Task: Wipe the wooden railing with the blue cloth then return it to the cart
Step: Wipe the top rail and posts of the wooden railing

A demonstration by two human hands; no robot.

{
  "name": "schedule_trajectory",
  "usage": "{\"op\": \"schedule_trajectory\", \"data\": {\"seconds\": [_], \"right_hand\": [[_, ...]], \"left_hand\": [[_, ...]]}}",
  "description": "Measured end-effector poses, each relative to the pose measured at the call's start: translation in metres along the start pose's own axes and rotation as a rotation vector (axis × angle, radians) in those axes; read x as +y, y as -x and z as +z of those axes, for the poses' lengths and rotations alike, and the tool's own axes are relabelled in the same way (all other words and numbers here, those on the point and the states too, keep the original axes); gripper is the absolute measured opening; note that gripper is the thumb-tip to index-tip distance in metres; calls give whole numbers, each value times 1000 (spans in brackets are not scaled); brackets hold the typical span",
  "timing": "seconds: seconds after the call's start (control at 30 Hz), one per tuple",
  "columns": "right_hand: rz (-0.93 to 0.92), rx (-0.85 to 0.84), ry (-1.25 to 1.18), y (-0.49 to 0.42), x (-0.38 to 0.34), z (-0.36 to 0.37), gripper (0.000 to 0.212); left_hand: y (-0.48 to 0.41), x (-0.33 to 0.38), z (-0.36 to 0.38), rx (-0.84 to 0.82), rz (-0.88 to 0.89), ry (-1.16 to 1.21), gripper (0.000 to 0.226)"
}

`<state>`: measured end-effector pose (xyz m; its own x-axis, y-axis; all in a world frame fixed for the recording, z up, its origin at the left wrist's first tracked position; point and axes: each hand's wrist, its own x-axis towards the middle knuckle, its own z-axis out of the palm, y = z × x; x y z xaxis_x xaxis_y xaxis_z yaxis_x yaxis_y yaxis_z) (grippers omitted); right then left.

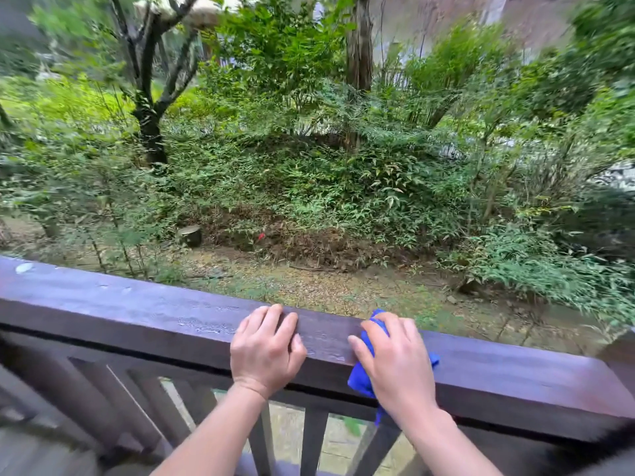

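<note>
A: Two hands on the railing [137,314], nearest the camera. The right hand [395,362] lies flat, fingers spread a little, palm pressing the blue cloth [360,381] onto the top face. The cloth is bunched under the palm; one corner sticks out past the fingertips on the far edge, another hangs over the near edge toward the wrist.

B: And the left hand [266,348]?

A: Bare, holding nothing. Fingers loosely curled over the top of the rail, just beside the right hand, not touching the cloth. Looks like a brace.

B: How will the cloth handle?

A: Judging by the folds: soft, light, limp. It won't hold a shape, so a flat palm on top is the right hold for wiping. To lift it, pinch the bunched middle, not a loose corner, or it trails.

B: The rail itself?

A: Dark stained wood, stiff, broad flat top. Pale marks and a sheen left of the hands, possibly damp or dirty; can't tell which. Slats [314,441] below.

B: Past that?

A: Gravel ground [309,286], then shrubs and trees [147,97]. The cart isn't in view, so the return leg can't be judged.
</note>
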<state>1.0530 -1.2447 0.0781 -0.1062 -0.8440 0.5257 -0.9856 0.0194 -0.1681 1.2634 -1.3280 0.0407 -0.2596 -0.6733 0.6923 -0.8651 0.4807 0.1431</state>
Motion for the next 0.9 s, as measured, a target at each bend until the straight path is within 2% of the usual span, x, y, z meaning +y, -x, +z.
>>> {"op": "schedule_trajectory", "data": {"seconds": [0.07, 0.13, 0.2, 0.27, 0.33, 0.43, 0.47, 0.53, 0.63, 0.67, 0.77, 0.83, 0.9], "right_hand": [[-77, -5, 14, -1, 1, 1, 38], [-68, -48, 54, -20, 12, -1, 34], [66, -124, 89, -38, 22, -2, 33], [179, -113, 60, -41, 12, -2, 34], [106, -79, -27, -29, -19, 4, 33], [-180, -134, -60, -9, -50, 14, 35], [-219, -126, -70, -12, -48, 12, 33], [-175, -102, -65, -26, -34, 7, 27], [24, -133, -22, -43, -25, 2, 27], [34, -112, -16, -40, -31, 5, 28], [-174, -120, -50, -15, -64, 19, 29], [-289, -144, -57, -16, -60, 22, 30], [-176, -101, -101, -34, -48, 20, 24]], "left_hand": [[2, 0, 0, 2, 8, -1, 27], [1, 0, -2, 6, 13, 6, 27], [0, 0, -2, 24, 17, 10, 26], [2, 0, 0, 44, 19, 6, 26], [2, -2, 2, 61, 27, 5, 28], [2, -3, 5, 65, 30, -9, 28], [3, -2, 5, 60, 28, -7, 28], [3, -1, 2, 43, 26, -3, 27], [2, 0, -1, 5, 12, 4, 26], [3, 0, 0, -2, 8, 6, 27], [3, -2, 0, -21, 13, 20, 30], [1, -2, -2, -51, -1, 23, 29], [1, 3, -7, -92, -22, 39, 26]]}}
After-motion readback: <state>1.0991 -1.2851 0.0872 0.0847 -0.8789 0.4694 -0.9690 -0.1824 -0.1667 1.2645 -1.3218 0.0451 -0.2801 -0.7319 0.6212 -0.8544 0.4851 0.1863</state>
